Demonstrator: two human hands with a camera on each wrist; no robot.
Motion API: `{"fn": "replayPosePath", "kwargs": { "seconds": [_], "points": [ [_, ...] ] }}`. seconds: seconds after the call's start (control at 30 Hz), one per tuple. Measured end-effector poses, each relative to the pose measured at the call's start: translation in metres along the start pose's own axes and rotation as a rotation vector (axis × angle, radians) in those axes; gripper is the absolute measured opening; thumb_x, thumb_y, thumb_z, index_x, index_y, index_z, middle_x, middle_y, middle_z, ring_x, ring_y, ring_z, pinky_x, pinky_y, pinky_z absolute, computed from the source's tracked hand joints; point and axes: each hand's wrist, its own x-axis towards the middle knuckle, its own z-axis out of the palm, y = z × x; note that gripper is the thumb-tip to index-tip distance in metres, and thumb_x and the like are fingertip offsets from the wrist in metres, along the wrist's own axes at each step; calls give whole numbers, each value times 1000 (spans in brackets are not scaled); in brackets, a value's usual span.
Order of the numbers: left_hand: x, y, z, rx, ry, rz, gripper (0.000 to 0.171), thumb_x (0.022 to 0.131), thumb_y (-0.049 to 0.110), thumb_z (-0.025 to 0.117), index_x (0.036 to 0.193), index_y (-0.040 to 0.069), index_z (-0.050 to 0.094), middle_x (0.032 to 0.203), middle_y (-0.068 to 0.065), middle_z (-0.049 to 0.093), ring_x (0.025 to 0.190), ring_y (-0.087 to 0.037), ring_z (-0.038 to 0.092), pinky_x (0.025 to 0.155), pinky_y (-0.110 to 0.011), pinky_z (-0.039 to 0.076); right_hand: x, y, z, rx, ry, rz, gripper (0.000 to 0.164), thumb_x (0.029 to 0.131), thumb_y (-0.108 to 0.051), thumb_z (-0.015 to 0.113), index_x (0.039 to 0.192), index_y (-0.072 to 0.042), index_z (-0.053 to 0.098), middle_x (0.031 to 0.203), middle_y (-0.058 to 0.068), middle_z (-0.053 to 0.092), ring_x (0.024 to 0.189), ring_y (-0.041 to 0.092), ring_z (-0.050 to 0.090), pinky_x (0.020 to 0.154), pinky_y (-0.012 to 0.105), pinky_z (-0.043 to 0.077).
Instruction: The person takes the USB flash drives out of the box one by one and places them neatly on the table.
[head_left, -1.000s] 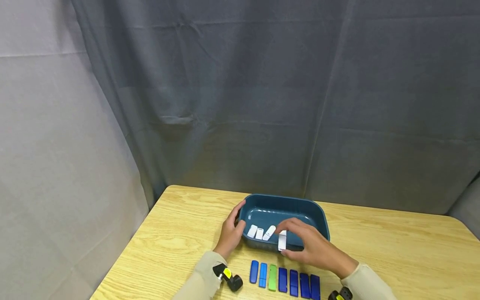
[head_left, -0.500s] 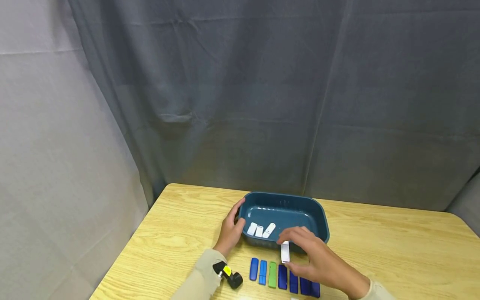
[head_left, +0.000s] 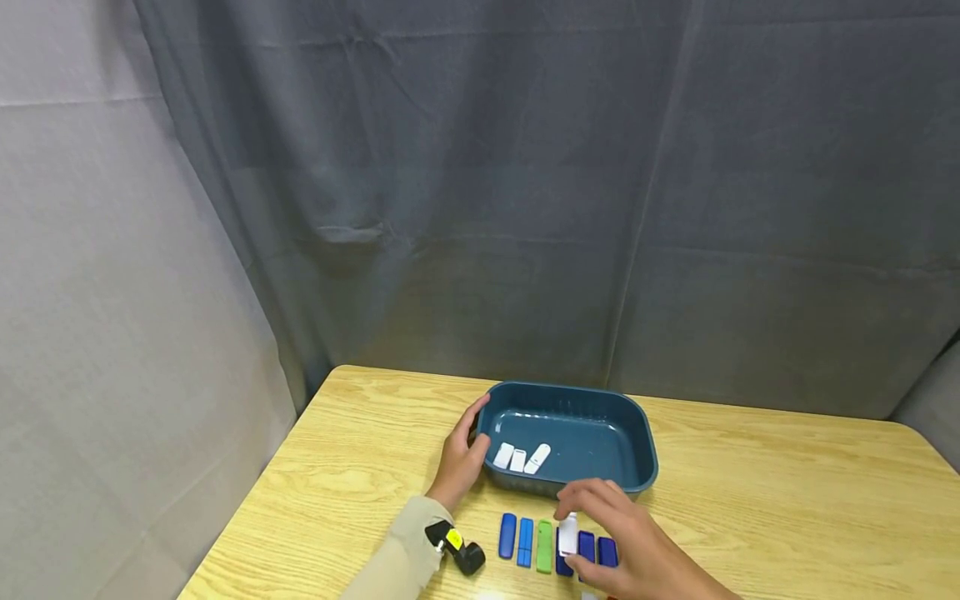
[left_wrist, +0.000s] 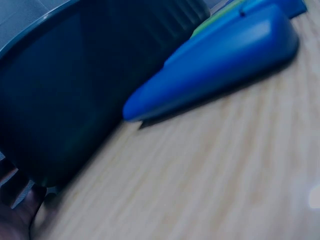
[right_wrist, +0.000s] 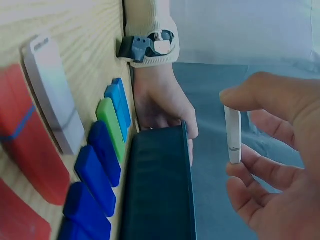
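Observation:
My right hand pinches a white USB stick between thumb and fingers, held above the row on the table. The right wrist view shows this stick upright, with a seam near one end. My left hand grips the left end of a dark teal bin, thumb at the front corner. Inside the bin lie three white sticks. Before it runs a row of similar sticks: a blue one, a lighter blue one, a green one and several dark blue ones, partly hidden by my right hand.
Nearer me, in the right wrist view, a white stick and red sticks lie on the wooden table. A grey curtain hangs behind the table. A black wrist camera sits on my left sleeve.
My right hand has carried the white USB stick from the bin's front edge toward me, over the row. My left hand stays at the bin.

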Motion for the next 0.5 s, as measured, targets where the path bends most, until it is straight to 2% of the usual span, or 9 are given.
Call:
{"fn": "replayPosePath", "kwargs": {
  "seconds": [0.17, 0.33, 0.43, 0.5],
  "points": [
    [0, 0, 0, 1, 0, -5, 63, 87, 5, 48, 146, 27, 43, 148, 7, 42, 130, -16, 45, 104, -40, 39, -3, 0, 4, 27, 1, -26, 34, 82, -38, 74, 109, -41, 53, 115, -24, 52, 102, 4, 50, 85, 29, 52],
    [0, -1, 0, 4, -1, -5, 63, 87, 5, 48, 146, 27, 43, 148, 7, 41, 131, -17, 44, 105, -40, 38, -5, -1, 7, 35, -8, -31, 37, 81, -28, 77, 108, -39, 53, 114, -20, 53, 101, 5, 49, 83, 28, 53],
    [0, -1, 0, 0, -3, -3, 63, 87, 5, 47, 146, 26, 43, 149, 6, 41, 132, -17, 43, 106, -40, 37, -6, -2, 8, 48, -39, -19, 36, 81, -25, 76, 108, -37, 54, 114, -15, 54, 101, 7, 49, 83, 28, 52],
    [0, -1, 0, -2, -4, -3, 63, 87, 4, 47, 146, 26, 43, 149, 6, 41, 132, -17, 43, 106, -40, 36, -7, -2, 7, 74, -90, 16, 32, 84, -29, 74, 109, -36, 54, 116, -14, 52, 102, 9, 48, 84, 28, 52]
  ]
}}
